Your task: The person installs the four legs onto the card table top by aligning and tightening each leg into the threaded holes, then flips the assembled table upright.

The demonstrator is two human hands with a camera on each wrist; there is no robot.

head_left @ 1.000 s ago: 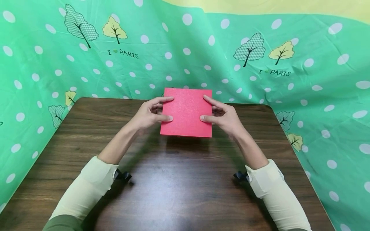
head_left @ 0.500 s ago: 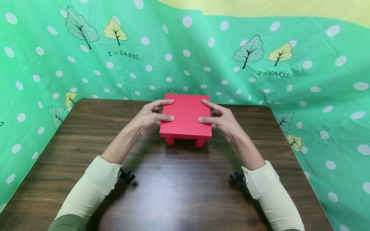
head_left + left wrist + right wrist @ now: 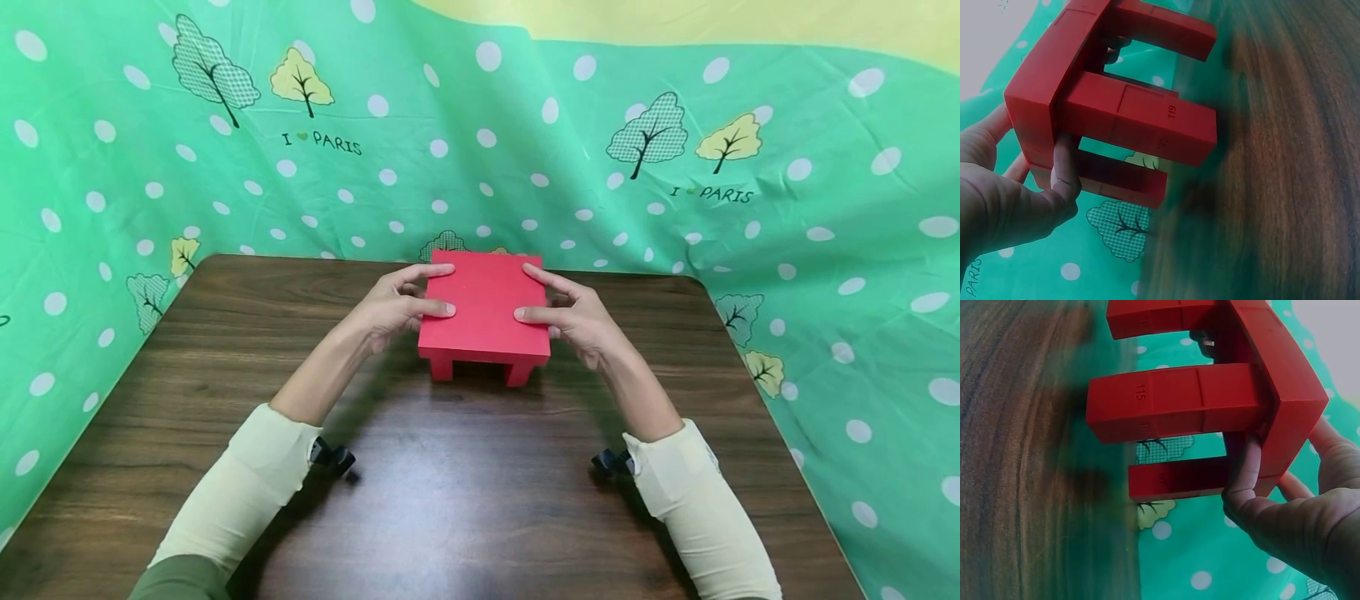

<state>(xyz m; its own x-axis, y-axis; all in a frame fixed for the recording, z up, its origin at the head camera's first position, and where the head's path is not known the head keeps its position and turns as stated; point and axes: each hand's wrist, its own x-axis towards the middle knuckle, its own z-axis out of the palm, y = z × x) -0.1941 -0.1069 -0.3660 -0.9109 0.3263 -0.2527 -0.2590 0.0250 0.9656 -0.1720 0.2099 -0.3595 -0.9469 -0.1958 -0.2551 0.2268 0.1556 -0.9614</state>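
Observation:
A small red toy table (image 3: pixel 483 304) with a square top and thick, blocky legs is held level near the far side of the wooden desk. My left hand (image 3: pixel 397 307) grips its left edge, thumb and forefinger on the top and other fingers underneath. On the opposite edge, my right hand (image 3: pixel 577 317) holds it the same way. In the left wrist view, a leg (image 3: pixel 1141 115) with raised numbers points down close over the desk. The right wrist view shows another numbered leg (image 3: pixel 1172 403), with fingers (image 3: pixel 1247 465) tucked under the top beside it.
The dark wooden desk (image 3: pixel 480 492) stretches from the hands toward the person. A green dotted curtain (image 3: pixel 480 100) hangs right behind its far edge and along both sides. Small black wrist devices (image 3: pixel 333 458) sit below the cream sleeves (image 3: pixel 247 475).
The red table has tipped from its top facing the camera to level, so its front legs now show. Both hands turned with it, and it shifted slightly lower in view.

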